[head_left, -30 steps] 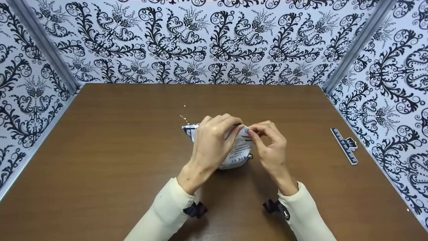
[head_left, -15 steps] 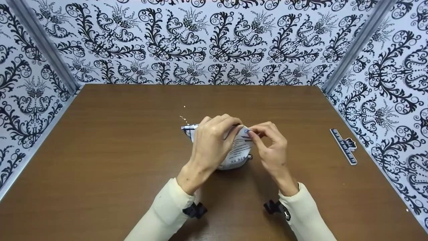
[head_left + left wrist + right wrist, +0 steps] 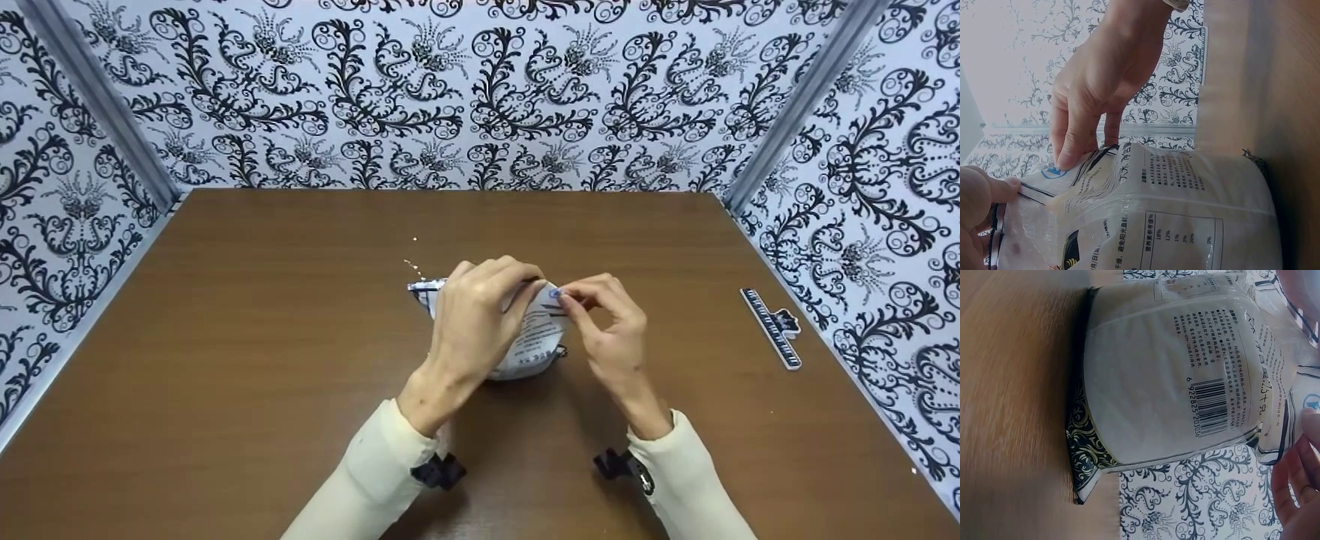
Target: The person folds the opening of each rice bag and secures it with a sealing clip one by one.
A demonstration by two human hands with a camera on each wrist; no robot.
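Note:
A printed plastic bag of rice [image 3: 536, 341] stands upright at the middle of the table, with lettering and a barcode on its side [image 3: 1157, 377] in the right wrist view. My left hand [image 3: 478, 311] grips the bag's top edge from the left and hides much of it. At the top right corner, my right hand [image 3: 611, 319] pinches the plastic between thumb and fingers. The left wrist view shows the right hand's thumb [image 3: 1075, 135] beside a blue mark on the bag's top.
A long sealing clip [image 3: 772, 330] with a dark pattern lies near the table's right edge. Several small white grains [image 3: 414, 268] are scattered behind the bag's left corner. Patterned walls [image 3: 450, 90] enclose the wooden table [image 3: 247, 360] at the back and sides.
Hardly anything differs: my right hand has shifted very slightly to the right at the bag's corner. The left hand keeps its place on the top edge.

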